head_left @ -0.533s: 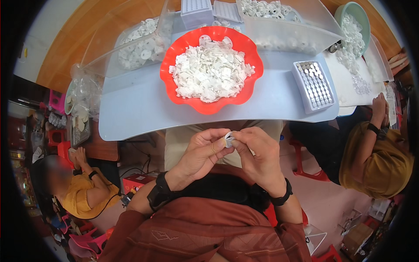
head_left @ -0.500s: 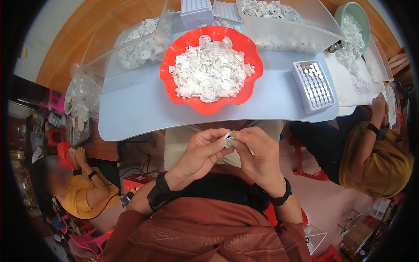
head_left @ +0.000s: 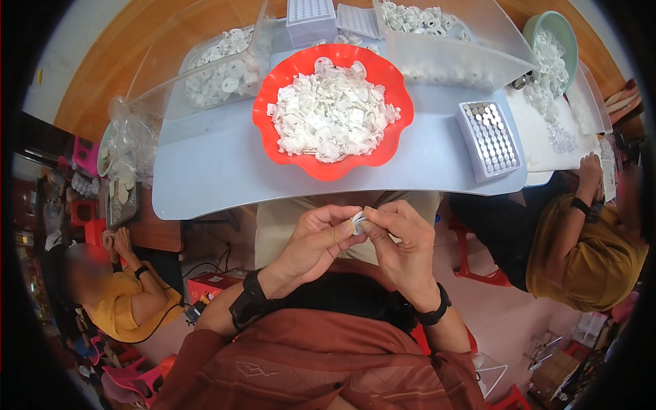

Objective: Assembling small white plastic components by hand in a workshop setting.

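Observation:
Just off the table's near edge, over my lap, a small white plastic part (head_left: pixel 358 221) is pinched between my two hands. My left hand (head_left: pixel 321 236) grips it with thumb and fingers from the left. From the right, my right hand (head_left: pixel 402 239) closes thumb and forefinger on its other side. The fingers cover most of the part, so its full shape is hidden. Beyond my hands a red wavy-rimmed bowl (head_left: pixel 328 169) stands on the blue table (head_left: pixel 219 164), heaped with small white plastic pieces (head_left: pixel 331 113).
A tray of silvery round pieces (head_left: pixel 490 140) sits at the table's right. Clear bins (head_left: pixel 437 61) of white parts line the back, beside a stacked white tray (head_left: pixel 311 24). A green basin (head_left: pixel 574 48) tips at far right. People in yellow (head_left: pixel 140 304) and mustard (head_left: pixel 581 253) sit on either side.
The white part has turned slightly between my fingertips, and my hands stay in nearly the same place. The hands of the people at both sides have shifted a little.

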Action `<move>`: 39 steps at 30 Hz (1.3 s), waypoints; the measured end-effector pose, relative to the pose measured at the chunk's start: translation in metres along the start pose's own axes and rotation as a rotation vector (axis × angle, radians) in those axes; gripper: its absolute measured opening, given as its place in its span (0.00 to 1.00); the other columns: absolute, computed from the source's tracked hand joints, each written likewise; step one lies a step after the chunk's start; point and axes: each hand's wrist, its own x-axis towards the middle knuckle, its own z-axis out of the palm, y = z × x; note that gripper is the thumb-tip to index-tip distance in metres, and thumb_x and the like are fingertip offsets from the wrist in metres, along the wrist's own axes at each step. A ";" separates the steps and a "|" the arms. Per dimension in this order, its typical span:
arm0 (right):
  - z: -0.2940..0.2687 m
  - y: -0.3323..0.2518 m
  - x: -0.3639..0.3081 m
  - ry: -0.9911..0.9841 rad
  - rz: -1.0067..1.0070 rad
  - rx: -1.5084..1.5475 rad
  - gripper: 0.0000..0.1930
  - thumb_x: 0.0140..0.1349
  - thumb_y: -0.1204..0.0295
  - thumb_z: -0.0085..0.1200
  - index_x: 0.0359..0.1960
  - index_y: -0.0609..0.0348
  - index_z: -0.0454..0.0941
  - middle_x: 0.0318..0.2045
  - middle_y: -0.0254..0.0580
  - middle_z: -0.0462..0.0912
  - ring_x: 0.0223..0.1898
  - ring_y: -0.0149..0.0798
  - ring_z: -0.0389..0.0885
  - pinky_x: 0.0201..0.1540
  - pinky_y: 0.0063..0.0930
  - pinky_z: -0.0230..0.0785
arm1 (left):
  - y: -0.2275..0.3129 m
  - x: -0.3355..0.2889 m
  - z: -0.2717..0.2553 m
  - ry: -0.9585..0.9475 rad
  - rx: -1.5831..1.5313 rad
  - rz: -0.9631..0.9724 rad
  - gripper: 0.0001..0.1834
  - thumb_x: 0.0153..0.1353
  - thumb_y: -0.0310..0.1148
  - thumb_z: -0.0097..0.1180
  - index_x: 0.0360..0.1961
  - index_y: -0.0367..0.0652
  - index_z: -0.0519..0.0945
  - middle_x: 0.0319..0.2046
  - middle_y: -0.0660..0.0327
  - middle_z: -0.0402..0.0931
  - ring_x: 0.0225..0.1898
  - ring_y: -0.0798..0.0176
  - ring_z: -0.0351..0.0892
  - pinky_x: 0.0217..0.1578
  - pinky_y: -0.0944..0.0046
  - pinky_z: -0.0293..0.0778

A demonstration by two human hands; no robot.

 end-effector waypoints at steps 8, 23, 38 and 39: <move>-0.004 -0.002 0.003 -0.056 0.145 0.224 0.12 0.56 0.85 0.63 0.42 0.62 0.85 0.35 0.44 0.82 0.34 0.38 0.83 0.39 0.26 0.75 | 0.002 -0.004 -0.003 -0.053 0.003 -0.003 0.14 0.70 0.26 0.56 0.56 0.36 0.78 0.54 0.56 0.79 0.53 0.63 0.80 0.58 0.59 0.78; 0.001 -0.008 -0.005 0.054 0.007 -0.041 0.10 0.57 0.84 0.63 0.40 0.61 0.83 0.33 0.46 0.83 0.34 0.44 0.83 0.36 0.31 0.76 | -0.002 -0.002 0.001 -0.039 0.022 0.055 0.14 0.70 0.25 0.55 0.55 0.37 0.78 0.54 0.54 0.79 0.55 0.62 0.80 0.59 0.58 0.78; -0.012 -0.013 0.001 -0.074 0.025 -0.026 0.09 0.57 0.85 0.62 0.39 0.62 0.82 0.32 0.46 0.82 0.33 0.46 0.82 0.36 0.32 0.74 | -0.002 -0.002 0.002 -0.027 -0.018 0.011 0.15 0.70 0.25 0.57 0.56 0.36 0.78 0.51 0.56 0.80 0.52 0.64 0.81 0.57 0.60 0.79; -0.011 -0.013 0.001 -0.059 -0.011 -0.049 0.09 0.56 0.85 0.62 0.39 0.62 0.81 0.32 0.46 0.82 0.33 0.47 0.82 0.36 0.33 0.74 | -0.002 -0.002 0.002 -0.023 -0.032 0.009 0.15 0.70 0.25 0.57 0.56 0.37 0.78 0.51 0.57 0.80 0.52 0.64 0.81 0.57 0.60 0.79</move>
